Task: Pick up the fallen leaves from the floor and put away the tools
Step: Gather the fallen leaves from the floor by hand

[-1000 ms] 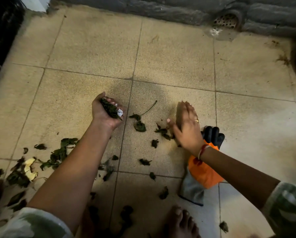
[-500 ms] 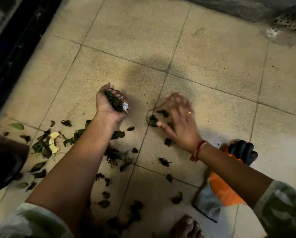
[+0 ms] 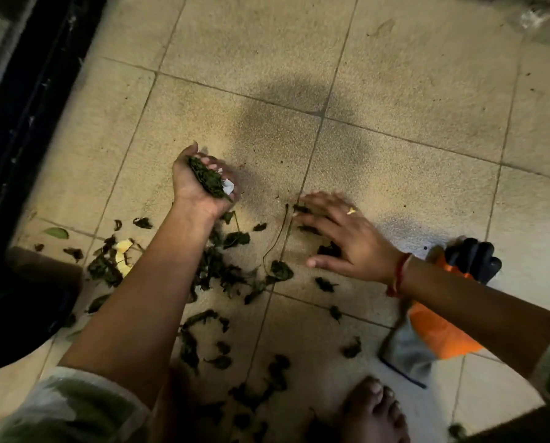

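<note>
Step in hand: by my reading, the leaf pickup; leaves are being gathered by hand off the tiled floor (image 3: pixel 395 91), and the tools are not yet touched.
Left hand (image 3: pixel 187 187): palm up above the floor, its fingers (image 3: pixel 208 161) curled around a handful of leaves (image 3: pixel 208 180) with a white scrap (image 3: pixel 227 186) tucked in.
Right hand (image 3: pixel 347 241): palm down, fingers (image 3: pixel 318 199) straight and spread, pressing flat on a few leaves; it grips nothing.
Loose leaves (image 3: pixel 232 273): scattered from below the left wrist toward the floor's near edge, thickest under the left forearm; more lie toward the floor's left edge beside a yellow leaf (image 3: pixel 123 254) and a dark door frame (image 3: pixel 27 123). A thin stem (image 3: pixel 275 241) lies between the hands.
Tool in view: an orange and black work glove (image 3: pixel 443 334) lies flat on the floor, partly under the right forearm, near a bare foot (image 3: pixel 372 410).
Progress: early, I judge; far more leaves lie on the floor than in the hand.
Next move calls for: raking the right fingers toward the pile, closing them on the leaves, then passing these to the left handful, which looks nearly full.
</note>
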A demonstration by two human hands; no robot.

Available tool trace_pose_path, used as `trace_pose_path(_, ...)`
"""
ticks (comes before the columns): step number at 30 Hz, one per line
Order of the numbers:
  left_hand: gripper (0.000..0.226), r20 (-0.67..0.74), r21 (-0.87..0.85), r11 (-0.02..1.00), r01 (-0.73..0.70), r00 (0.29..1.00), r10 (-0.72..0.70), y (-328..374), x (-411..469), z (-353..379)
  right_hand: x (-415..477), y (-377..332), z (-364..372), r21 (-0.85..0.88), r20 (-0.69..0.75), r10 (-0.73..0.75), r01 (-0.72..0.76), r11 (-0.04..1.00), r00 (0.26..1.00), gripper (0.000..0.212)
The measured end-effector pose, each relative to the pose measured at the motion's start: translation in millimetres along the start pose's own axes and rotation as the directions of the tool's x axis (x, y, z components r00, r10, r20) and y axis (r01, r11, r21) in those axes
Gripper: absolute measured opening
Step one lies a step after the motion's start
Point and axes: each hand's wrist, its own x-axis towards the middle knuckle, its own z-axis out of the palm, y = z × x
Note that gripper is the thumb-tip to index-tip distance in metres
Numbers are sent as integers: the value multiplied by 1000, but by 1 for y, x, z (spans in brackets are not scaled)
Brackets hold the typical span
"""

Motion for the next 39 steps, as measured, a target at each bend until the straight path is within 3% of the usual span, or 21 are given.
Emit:
trace_pose_path(2,47,2,-8,1000,4,1000,-4,1,-4,-8,-16,3,1,-100,-11,75,-76,992,997,79)
trace_pose_path(4,45,6,-26,1000,10,1000,-10,0,-6,-15,-22,0,7,-184,78,102,-86,979,992,90)
trace_pose_path(9,42,-16,-39,999,-24,1000,24,9,-21,-18,-7,-22,26,-213,278,-15,77,974,960,99)
trace_pose_path(19,51,-5,-77,991,-106,994,106,47,-48,-35,67,-65,54,-302,279,-156,241,922,947,102)
trace_pose_path(24,44,-35,-126,986,-107,994,103,49,-49,-51,97,-69,56,-336,333,-144,260,905,932,89)
trace_pose_path(26,48,-44,-132,986,-104,994,99,50,-49,-54,103,-75,57,-296,342,-214,321,900,915,75)
trace_pose_path(29,54,-48,-139,984,-109,993,103,52,-55,-56,101,-79,53,-184,189,-314,348,919,930,60)
trace_pose_path(31,55,-61,-152,981,-121,992,113,54,-58,-57,91,-82,48,-125,50,-243,248,961,969,70)
trace_pose_path(33,54,-72,-161,978,-134,990,124,57,-58,-61,75,-83,49,-131,18,-176,177,975,984,87)
trace_pose_path(36,52,-68,-177,976,-130,991,119,59,-53,-67,55,-79,58,-263,165,-211,249,932,963,103)
trace_pose_path(39,46,-48,-207,973,-102,994,94,54,-46,-74,61,-71,65,-314,238,-243,311,897,940,105)
